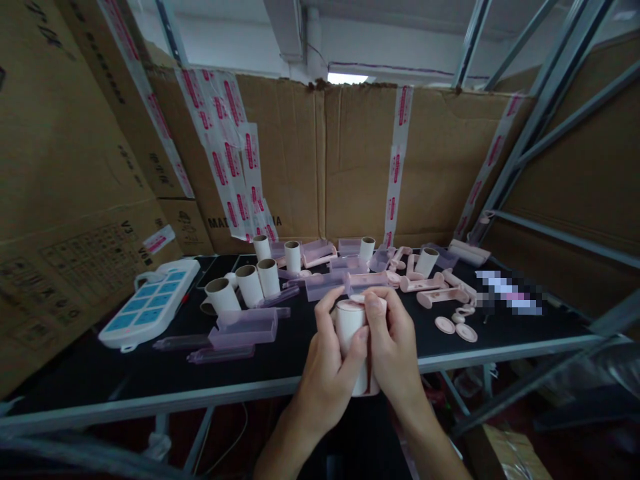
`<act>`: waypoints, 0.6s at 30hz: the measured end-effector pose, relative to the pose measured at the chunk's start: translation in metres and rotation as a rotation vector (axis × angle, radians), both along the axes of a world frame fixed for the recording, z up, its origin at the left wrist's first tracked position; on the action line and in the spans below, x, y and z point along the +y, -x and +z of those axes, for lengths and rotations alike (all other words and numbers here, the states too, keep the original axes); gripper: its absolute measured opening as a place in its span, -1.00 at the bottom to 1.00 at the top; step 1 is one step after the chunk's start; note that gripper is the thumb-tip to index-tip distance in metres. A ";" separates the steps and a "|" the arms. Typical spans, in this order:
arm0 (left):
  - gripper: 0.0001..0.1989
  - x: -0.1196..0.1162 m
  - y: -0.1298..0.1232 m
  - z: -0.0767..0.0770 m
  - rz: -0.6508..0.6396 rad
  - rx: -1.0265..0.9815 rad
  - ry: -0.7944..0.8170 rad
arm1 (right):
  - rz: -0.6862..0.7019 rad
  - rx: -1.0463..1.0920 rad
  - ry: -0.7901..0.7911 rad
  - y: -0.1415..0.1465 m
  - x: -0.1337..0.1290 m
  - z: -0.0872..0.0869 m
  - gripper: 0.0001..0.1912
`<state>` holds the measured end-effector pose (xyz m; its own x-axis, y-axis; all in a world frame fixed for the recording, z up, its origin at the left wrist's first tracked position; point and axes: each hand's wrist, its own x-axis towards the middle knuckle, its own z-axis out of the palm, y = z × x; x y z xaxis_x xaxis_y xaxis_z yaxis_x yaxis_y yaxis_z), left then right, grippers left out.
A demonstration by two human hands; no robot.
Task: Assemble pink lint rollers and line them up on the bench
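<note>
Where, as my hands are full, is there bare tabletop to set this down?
On the black tabletop, between the purple tray and left hand, and along the front-left edge. A smaller patch lies between the right hand and pink discs. The back, near the cardboard wall, is crowded.

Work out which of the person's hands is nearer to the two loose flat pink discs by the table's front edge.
The right hand. It is a little to the left of the discs; the left hand is farther left, around the white cylinder.
</note>
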<state>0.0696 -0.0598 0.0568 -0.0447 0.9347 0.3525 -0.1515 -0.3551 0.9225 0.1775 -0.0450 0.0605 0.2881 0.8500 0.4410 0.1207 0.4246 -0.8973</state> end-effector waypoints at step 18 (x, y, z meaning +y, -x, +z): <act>-0.41 -0.005 0.000 0.009 -0.087 0.047 0.010 | 0.156 0.184 -0.024 0.006 -0.005 0.005 -0.74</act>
<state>0.0700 -0.0648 0.0661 0.0536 0.9378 0.3430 -0.1377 -0.3333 0.9327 0.1714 -0.0503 0.0657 0.2315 0.8803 0.4141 -0.1122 0.4469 -0.8875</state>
